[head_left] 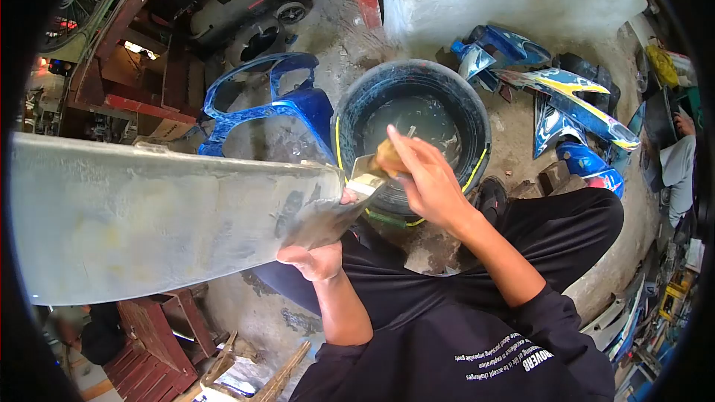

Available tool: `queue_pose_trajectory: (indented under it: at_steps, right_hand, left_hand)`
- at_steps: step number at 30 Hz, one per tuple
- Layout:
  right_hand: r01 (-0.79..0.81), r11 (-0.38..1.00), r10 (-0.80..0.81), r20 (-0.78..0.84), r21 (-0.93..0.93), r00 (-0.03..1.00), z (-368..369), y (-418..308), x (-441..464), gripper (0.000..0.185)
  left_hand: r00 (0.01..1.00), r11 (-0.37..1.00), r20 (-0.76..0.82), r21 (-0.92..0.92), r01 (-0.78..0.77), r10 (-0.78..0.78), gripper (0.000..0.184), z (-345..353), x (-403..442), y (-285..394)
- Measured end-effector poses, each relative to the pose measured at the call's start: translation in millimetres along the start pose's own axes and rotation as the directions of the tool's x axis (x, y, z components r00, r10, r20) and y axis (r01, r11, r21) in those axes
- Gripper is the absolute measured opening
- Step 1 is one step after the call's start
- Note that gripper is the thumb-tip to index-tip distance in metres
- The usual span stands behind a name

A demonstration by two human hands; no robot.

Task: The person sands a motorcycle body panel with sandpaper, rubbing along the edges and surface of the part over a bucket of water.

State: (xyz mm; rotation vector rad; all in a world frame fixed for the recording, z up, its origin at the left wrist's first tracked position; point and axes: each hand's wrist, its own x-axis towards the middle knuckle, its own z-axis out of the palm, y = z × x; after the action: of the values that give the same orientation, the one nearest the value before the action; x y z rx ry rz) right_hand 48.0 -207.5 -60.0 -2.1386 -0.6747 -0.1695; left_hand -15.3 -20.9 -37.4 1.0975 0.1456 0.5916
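L hand grips the gray panel from below near its narrow R end, palm against the lower edge & a fingertip showing at the upper edge. R hand is closed on a small tan pad, partly hidden by the fingers & a bit blurred, so can't tell exactly what kind; it's right at the panel's tip. The panel runs from far L of view to just over the L rim of a big black bucket, broad end to the L, narrow end by the hands. Bucket stands on the concrete floor w/ cloudy water in it & bits of yellow on its outer side. Just L of it, touching or nearly so (can't tell), is a blue frame w/ openings. To the R, near the bucket, lie blue, white & yellow body parts. Behind: white slab top R, gray tank top L. Btm L: red wooden bench. Black shoe sits just beside the bucket, lower R.
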Motion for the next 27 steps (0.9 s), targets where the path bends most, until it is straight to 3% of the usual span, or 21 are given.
queue_pose_trajectory:
  at_steps: [2, 6, 8, 9, 10, 12, 15, 17, 21, 22, 23, 25, 27]
  right_hand:
    - [-0.015, 0.999, 0.015, 0.025, 0.038, 1.000, 0, -3, -2, 0.085]
    - [-0.022, 0.990, 0.020, -0.018, -0.142, 1.000, -1, 0, -9, 0.081]
    - [-0.025, 0.992, 0.025, 0.003, -0.128, 1.000, 1, 0, -6, 0.080]
    - [-0.025, 0.992, 0.027, 0.018, -0.120, 0.999, 2, -1, -5, 0.080]
    - [-0.043, 0.999, 0.043, 0.017, -0.005, 0.999, 3, -3, -8, 0.080]
    - [-0.055, 0.998, 0.055, 0.026, 0.005, 0.998, 0, -4, -17, 0.080]
    - [-0.070, 0.997, 0.070, 0.013, -0.037, 0.997, 1, -3, -17, 0.079]
    - [-0.087, 0.992, 0.080, -0.078, -0.094, 0.994, 6, 0, -4, 0.079]
    - [-0.133, 0.986, 0.130, 0.036, 0.097, 0.991, 6, -5, -19, 0.079]
    - [-0.062, 0.997, 0.062, -0.006, -0.045, 0.998, 5, -5, -22, 0.078]
    - [-0.062, 0.997, 0.062, -0.002, -0.046, 0.998, 3, -1, -19, 0.078]
    - [-0.075, 0.983, 0.069, -0.044, -0.169, 0.997, 1, 4, -12, 0.078]
    - [-0.078, 0.987, 0.075, -0.027, -0.143, 0.997, 2, -3, -14, 0.076]
  left_hand:
    - [0.996, 1.000, 0.086, -0.026, -0.012, 0.014, 0.097, -4, 3, 1]
    - [0.991, 0.999, 0.133, -0.029, 0.018, -0.014, 0.097, 2, 2, 2]
    - [0.998, 0.998, -0.053, 0.059, 0.027, -0.024, 0.098, 8, -1, -2]
    - [0.998, 0.998, -0.050, 0.064, 0.027, -0.024, 0.098, 6, -1, 0]
    - [0.999, 0.998, 0.023, 0.054, 0.024, -0.025, 0.097, 3, 0, 3]
    - [0.983, 0.998, 0.183, 0.051, 0.024, -0.033, 0.096, -2, 5, 10]
    - [0.990, 0.999, 0.138, 0.032, 0.039, -0.043, 0.095, 1, 3, 3]
    - [0.992, 0.999, 0.116, 0.032, 0.038, -0.042, 0.095, 2, 0, 0]
    - [0.989, 0.998, 0.138, -0.013, 0.059, -0.056, 0.096, 0, 4, 8]
    - [0.997, 0.998, 0.067, -0.023, 0.052, -0.050, 0.096, 4, 3, 6]
    - [0.997, 0.998, 0.062, -0.024, 0.053, -0.051, 0.096, 5, 4, 4]
    - [0.984, 0.997, 0.175, 0.070, 0.017, -0.029, 0.097, 3, 3, 2]
    - [0.984, 0.998, 0.174, 0.053, 0.022, -0.031, 0.097, 0, 4, 5]
